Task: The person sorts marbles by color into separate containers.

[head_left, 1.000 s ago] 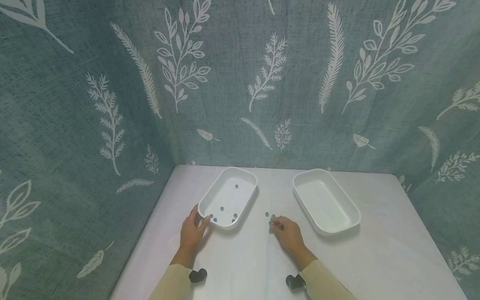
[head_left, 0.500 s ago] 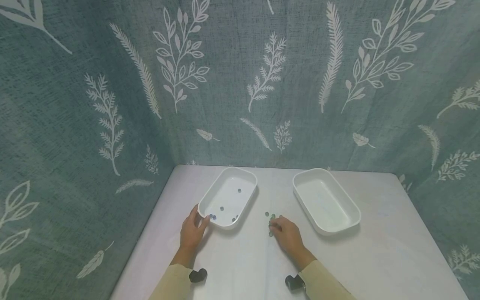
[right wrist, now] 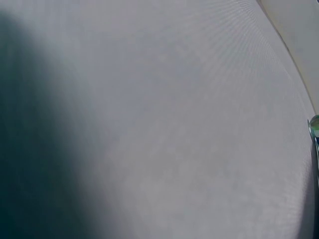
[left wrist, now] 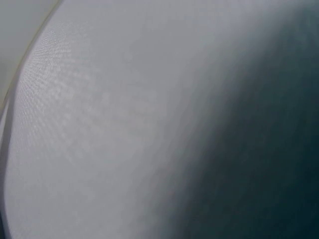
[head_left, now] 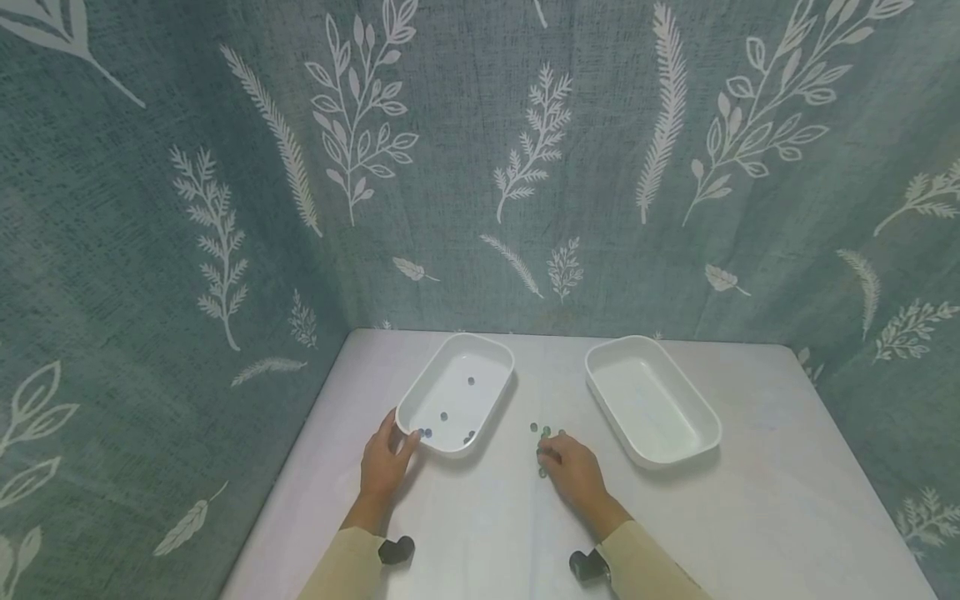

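In the head view my left hand [head_left: 384,467] grips the near left corner of a white rectangular tray [head_left: 491,417], thumb over the rim and fingers along the outside. Several small bluish marbles [head_left: 444,417] lie in that tray, most toward its near end. My right hand [head_left: 576,471] is low over the table between two trays, its fingers bent down among several green marbles [head_left: 547,431]. Whether a marble is pinched there is hidden by the fingers. At the right wrist view's right edge, part of a clear green glass marble [right wrist: 315,124] shows. Neither wrist view shows a hand.
A second white tray [head_left: 678,417] stands to the right of my right hand, with no marbles seen in it. Both trays rest on a white-covered table [head_left: 780,483]. A teal leaf-patterned cloth [head_left: 450,167] rises behind the table and along its sides.
The marbles in the left tray have rolled a little. A green marble has come into view beyond my right knuckles, and another has shifted slightly nearer me. Both hands stay almost in place.
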Demonstrator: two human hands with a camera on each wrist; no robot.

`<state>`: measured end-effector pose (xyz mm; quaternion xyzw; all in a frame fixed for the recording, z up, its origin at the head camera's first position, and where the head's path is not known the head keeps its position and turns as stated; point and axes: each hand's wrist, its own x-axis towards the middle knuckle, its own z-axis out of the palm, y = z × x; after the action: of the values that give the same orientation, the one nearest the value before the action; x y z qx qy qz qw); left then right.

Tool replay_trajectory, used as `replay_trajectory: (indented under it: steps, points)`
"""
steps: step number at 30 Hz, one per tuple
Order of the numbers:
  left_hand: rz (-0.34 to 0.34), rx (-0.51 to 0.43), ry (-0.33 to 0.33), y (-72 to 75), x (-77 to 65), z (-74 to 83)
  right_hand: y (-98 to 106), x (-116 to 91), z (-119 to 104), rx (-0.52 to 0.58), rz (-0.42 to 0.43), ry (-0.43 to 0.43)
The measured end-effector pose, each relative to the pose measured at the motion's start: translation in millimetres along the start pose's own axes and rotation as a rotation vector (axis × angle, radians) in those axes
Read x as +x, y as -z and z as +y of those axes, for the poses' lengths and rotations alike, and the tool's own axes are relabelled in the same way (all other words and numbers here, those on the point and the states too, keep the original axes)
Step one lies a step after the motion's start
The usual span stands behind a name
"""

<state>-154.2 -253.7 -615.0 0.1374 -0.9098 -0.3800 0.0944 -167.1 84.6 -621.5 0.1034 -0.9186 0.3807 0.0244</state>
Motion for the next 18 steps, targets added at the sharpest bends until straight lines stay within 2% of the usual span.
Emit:
replay_trajectory:
  steps: [18]
  points:
    - [0.048, -0.011, -0.036, -0.1, -10.1, 1.7, 2.5, -5.6, -0.4, -0.028, -0.015, -0.005]
